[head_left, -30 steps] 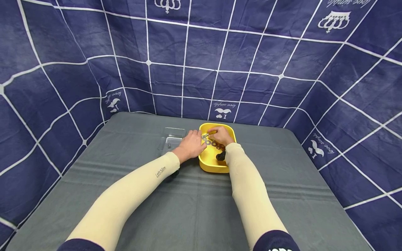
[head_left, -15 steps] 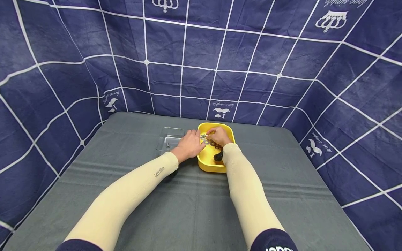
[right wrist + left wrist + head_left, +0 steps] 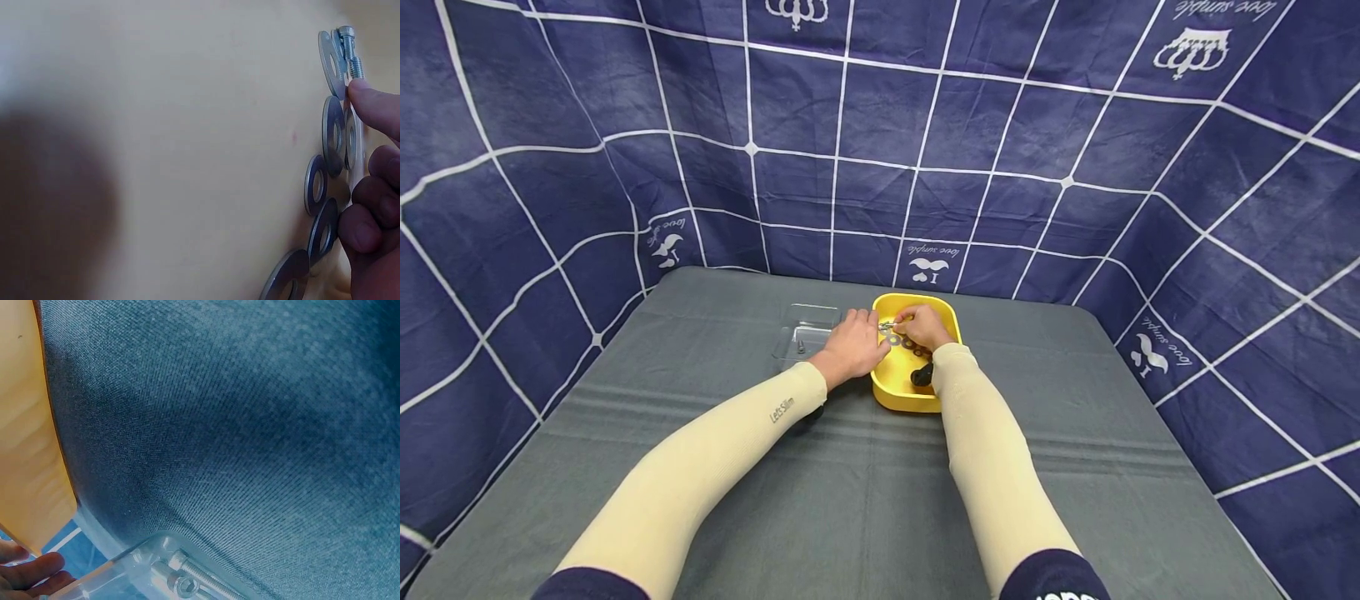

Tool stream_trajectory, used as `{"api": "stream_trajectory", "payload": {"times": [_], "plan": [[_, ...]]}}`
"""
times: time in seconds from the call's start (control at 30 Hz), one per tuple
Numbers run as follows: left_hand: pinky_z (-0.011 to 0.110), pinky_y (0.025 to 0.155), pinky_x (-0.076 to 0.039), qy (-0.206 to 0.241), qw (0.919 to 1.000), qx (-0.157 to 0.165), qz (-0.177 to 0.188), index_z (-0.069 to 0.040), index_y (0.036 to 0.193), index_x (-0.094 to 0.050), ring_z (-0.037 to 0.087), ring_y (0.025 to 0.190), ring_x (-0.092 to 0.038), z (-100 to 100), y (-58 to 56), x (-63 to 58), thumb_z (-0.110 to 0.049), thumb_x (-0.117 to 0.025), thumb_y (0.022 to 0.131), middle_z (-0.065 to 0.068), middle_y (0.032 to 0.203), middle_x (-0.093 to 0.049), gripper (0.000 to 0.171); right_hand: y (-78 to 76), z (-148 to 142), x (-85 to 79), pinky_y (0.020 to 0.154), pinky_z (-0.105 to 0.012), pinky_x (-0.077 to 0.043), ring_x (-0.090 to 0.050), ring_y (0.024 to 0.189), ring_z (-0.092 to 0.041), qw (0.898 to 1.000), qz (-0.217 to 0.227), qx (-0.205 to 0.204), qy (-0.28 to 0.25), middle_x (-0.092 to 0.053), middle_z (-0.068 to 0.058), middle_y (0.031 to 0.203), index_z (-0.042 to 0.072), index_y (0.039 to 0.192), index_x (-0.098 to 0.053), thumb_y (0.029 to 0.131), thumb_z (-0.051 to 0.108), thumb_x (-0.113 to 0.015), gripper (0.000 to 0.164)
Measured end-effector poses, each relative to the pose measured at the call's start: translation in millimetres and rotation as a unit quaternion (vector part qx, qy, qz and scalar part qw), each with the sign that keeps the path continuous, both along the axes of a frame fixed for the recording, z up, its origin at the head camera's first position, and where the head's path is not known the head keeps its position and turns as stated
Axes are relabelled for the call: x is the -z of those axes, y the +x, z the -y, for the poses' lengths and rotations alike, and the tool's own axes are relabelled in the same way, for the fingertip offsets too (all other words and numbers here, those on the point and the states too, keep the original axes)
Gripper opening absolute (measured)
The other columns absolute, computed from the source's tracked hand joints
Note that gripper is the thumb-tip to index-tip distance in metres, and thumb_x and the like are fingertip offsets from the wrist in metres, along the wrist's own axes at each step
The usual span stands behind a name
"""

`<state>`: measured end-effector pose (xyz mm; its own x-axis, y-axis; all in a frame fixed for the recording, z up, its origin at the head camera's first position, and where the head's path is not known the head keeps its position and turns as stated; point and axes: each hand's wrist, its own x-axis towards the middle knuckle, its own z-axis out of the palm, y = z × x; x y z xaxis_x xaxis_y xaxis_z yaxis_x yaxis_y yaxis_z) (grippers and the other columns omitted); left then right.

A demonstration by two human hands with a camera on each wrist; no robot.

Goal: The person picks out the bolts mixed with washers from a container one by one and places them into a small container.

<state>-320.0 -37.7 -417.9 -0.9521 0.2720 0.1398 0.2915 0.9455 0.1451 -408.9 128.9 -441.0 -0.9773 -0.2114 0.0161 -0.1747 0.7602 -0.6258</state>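
My left hand lies over the left wall of a yellow plastic bin, thumb on the inner side and fingers along the outside, gripping it. Inside the bin, my right hand pinches a small silver bolt between thumb and fingers. Another bolt lies close beside it. Several metal washers lie in the bin near my right fingers, some overlapping. My right fingertips are partly hidden in the right wrist view.
A clear plastic tray stands left of the bin, holding a few socket-head bolts. Grey cloth covers the table. A navy gridded curtain encloses the back and sides.
My right hand has moved slightly within the bin, its fingers closing in among the bolts. The left hand keeps its place on the bin wall.
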Motion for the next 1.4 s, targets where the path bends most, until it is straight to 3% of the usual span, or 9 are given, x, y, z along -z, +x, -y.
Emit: {"api": "stream_trajectory", "payload": {"times": [0.37,0.63,1.03,1.23,1.4], "plan": [[0.046,0.101,-0.048,-0.016,0.9998,0.008,-0.003,0.004,0.135,-0.047,0.035,0.116,-0.050,4.7,-0.5,-2.2,-0.040,-0.045,0.098,0.020,0.123,-0.055,0.058,-0.5,-0.6,-1.0,0.059,-0.022,-0.044,-0.056,0.067,-0.014,1.000,0.012,-0.010,0.004,-0.065,-0.005,0.083,0.006,0.096,-0.074,0.092,0.014,-0.072,0.010],[0.047,0.107,-0.043,-0.033,0.9993,0.008,-0.016,0.003,0.133,-0.050,0.035,0.118,-0.050,6.6,0.3,-2.7,-0.044,-0.047,0.097,0.019,0.123,-0.056,0.058,4.3,-0.6,-4.7,0.070,-0.024,-0.044,-0.057,0.080,-0.019,1.000,-0.006,-0.025,0.014,-0.069,-0.008,0.092,0.004,0.095,-0.075,0.091,0.014,-0.071,0.012],[0.048,0.108,-0.042,-0.048,0.9987,0.012,-0.012,0.002,0.137,-0.049,0.035,0.122,-0.050,5.1,-1.3,-4.6,-0.048,-0.046,0.098,0.019,0.126,-0.056,0.063,6.1,-5.8,-7.7,0.072,-0.026,-0.045,-0.058,0.081,-0.021,1.000,-0.008,-0.024,0.006,-0.070,-0.009,0.097,0.005,0.095,-0.074,0.092,0.015,-0.070,0.011],[0.048,0.107,-0.042,-0.054,0.9984,0.009,-0.012,0.002,0.135,-0.050,0.034,0.120,-0.051,5.1,-2.1,-5.3,-0.048,-0.048,0.098,0.019,0.124,-0.057,0.062,6.5,-4.8,-11.1,0.068,-0.026,-0.043,-0.054,0.078,-0.021,0.999,0.004,-0.030,-0.020,-0.063,-0.007,0.087,0.004,0.095,-0.072,0.091,0.012,-0.070,0.010],[0.049,0.107,-0.041,-0.055,0.9984,0.009,-0.011,0.002,0.135,-0.050,0.035,0.122,-0.050,4.8,-2.6,-5.8,-0.048,-0.048,0.098,0.019,0.125,-0.057,0.062,7.5,-4.8,-17.2,0.068,-0.026,-0.042,-0.052,0.077,-0.020,0.999,-0.007,-0.039,-0.006,-0.060,-0.005,0.082,0.004,0.096,-0.072,0.093,0.013,-0.068,0.011]]}}
